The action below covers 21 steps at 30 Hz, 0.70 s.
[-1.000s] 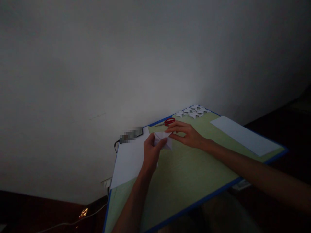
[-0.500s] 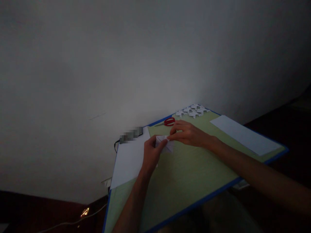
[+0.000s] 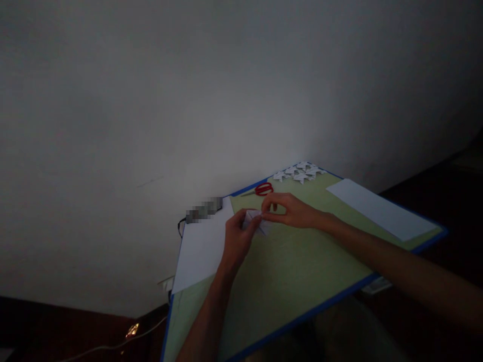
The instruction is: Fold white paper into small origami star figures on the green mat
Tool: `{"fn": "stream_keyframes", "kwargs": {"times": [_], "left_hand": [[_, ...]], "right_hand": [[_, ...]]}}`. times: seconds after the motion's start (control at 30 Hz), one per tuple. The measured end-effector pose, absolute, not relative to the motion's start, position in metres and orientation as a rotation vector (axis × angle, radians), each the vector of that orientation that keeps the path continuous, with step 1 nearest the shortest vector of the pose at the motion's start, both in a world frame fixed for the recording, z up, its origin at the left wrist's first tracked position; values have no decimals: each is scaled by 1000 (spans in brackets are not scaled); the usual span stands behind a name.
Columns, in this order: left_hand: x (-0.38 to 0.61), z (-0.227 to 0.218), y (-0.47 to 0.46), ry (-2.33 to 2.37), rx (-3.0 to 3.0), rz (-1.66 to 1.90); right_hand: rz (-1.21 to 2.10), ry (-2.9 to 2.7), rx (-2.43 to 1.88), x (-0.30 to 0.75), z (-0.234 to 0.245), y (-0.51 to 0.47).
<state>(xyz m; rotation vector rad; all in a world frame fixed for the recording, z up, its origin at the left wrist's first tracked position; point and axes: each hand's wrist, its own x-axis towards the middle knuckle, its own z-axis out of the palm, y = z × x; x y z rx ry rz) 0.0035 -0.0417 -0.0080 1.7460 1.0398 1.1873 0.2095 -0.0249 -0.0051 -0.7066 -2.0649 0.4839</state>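
Paper (image 3: 263, 229), white and partly folded, held up over a green, blue-edged worktop (image 3: 302, 266) in the head camera's view: firmly gripped between thumb and fingers of the left hand (image 3: 237, 239), pinched at its right edge by the gathered fingertips of the right hand (image 3: 292, 210). Changed within the past second: from right fingers spread along a pointed flap to a tight pinch there, the flap's tip no longer plain to see. Meaning, by judgement: work narrowed to one small corner, folding apparently unfinished. Behind the hands, red-handled scissors (image 3: 258, 191); near the far corner, a cluster of small folded paper shapes (image 3: 302, 178); to either side, white sheets (image 3: 204, 246).
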Motion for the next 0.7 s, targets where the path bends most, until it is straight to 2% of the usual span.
{"fn": "stream_keyframes", "kwargs": {"times": [0.33,0.7], "left_hand": [[7,-5,-44,1021,1832,1144],[9,-6,-45,1109,1869,1134]], "right_hand": [[806,-1851,-795,213,-4,-21],[696,-1810,-856,207,-4,-23]]}}
